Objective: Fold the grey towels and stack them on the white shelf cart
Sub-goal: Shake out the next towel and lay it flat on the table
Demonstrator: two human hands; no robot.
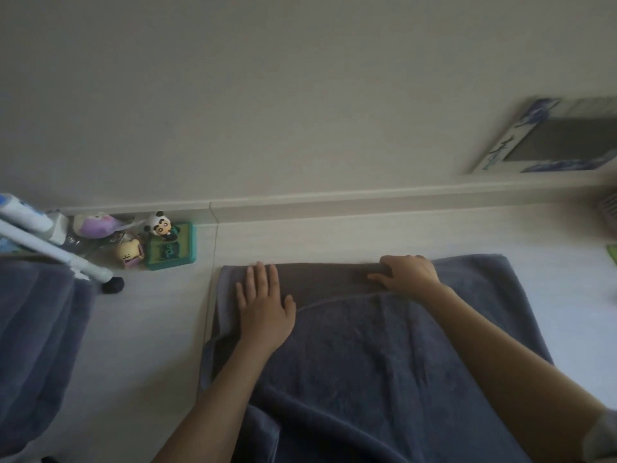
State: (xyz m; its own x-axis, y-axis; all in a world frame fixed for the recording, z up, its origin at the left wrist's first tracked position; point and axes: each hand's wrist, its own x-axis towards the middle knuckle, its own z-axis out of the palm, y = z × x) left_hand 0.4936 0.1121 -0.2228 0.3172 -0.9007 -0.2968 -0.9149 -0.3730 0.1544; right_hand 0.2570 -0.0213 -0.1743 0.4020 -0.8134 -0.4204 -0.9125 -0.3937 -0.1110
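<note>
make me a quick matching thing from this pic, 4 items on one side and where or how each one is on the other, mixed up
1. left hand
2. right hand
3. small panda-hooded toy figure
4. second grey towel

A. stands on a green box by the wall
B. lies flat, palm down on the spread grey towel
C. hangs at the far left
D. fingers curled over that towel's far folded edge

Pairs: 1-B, 2-D, 3-A, 4-C

The pale, wood-grain floor [160, 322] carries a large dark grey terry towel [384, 355], spread flat beneath the pressing palm and the pinching fingers. Left of the grip, near the skirting, stands a green plastic toy block [173, 250] with small figurines. Farther left lies a second grey towel [36, 345], partly under a white cart leg [90, 267].
</note>
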